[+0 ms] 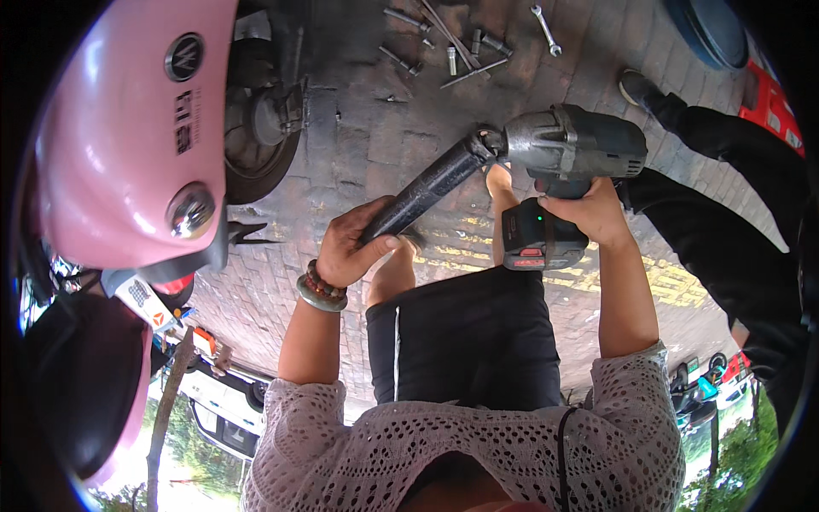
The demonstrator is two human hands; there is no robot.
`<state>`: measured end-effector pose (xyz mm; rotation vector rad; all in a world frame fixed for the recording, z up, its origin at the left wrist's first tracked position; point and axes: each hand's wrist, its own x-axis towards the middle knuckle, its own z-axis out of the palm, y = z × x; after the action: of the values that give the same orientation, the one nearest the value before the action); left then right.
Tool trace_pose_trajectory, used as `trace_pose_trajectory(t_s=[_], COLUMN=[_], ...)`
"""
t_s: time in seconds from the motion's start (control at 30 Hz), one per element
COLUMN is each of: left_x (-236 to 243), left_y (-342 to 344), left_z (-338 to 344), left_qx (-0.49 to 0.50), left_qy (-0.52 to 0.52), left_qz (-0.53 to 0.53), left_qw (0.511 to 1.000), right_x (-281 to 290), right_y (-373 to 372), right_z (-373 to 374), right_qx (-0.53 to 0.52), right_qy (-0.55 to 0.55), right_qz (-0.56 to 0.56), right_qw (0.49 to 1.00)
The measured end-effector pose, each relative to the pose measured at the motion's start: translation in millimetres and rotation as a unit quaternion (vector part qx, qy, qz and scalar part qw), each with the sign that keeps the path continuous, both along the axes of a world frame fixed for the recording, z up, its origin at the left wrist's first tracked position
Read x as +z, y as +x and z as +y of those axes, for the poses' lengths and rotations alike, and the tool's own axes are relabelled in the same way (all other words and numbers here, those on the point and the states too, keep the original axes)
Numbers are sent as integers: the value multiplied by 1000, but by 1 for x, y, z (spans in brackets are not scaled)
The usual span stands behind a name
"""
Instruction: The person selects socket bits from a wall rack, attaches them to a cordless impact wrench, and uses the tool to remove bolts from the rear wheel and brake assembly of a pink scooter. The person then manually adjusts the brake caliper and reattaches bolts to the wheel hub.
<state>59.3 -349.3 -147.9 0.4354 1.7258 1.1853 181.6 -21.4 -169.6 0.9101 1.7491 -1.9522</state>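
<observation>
My left hand (351,249) is wrapped round the lower end of a black metal tube (424,189), which slants up to the right. In my right hand (595,213) is the grip of a cordless impact wrench (580,145), with its black battery (529,235) hanging below and a small green light lit. The wrench's nose meets the tube's upper end, at a dark fitting (490,143). Whether a socket sits on that fitting cannot be made out.
A pink scooter (128,128) with an exposed wheel (264,145) stands at left. Several sockets and bars (452,60) and a spanner (548,32) lie on the brick paving. At right are a person's black-trousered legs (699,222), a dark basin (708,34) and a red object (772,111).
</observation>
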Motion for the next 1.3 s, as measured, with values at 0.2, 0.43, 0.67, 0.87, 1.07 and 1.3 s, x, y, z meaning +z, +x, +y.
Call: trace_pose_trajectory(t_s=[0.2, 0.43, 0.67, 0.87, 1.07, 1.3], left_x=[86, 136, 183, 236, 264, 288], left_y=[-13, 29, 97, 173, 238, 307], left_z=[9, -1, -61, -140, -208, -283], left_qx=[9, 177, 381, 571, 730, 763], left_qy=[61, 151, 334, 321, 434, 449], left_qz=[-30, -391, -360, -149, -24, -43], left_qw=[998, 891, 784, 740, 527, 464], right_x=[81, 145, 166, 185, 225, 260], right_y=[-14, -47, -29, 17, 70, 155], right_z=[48, 60, 0, -112, -266, -437], right_qx=[167, 317, 300, 306, 453, 552], right_qy=[121, 92, 19, -114, -52, -136], right_qz=[25, 34, 60, 71, 162, 122], right_qw=[978, 943, 952, 943, 875, 814])
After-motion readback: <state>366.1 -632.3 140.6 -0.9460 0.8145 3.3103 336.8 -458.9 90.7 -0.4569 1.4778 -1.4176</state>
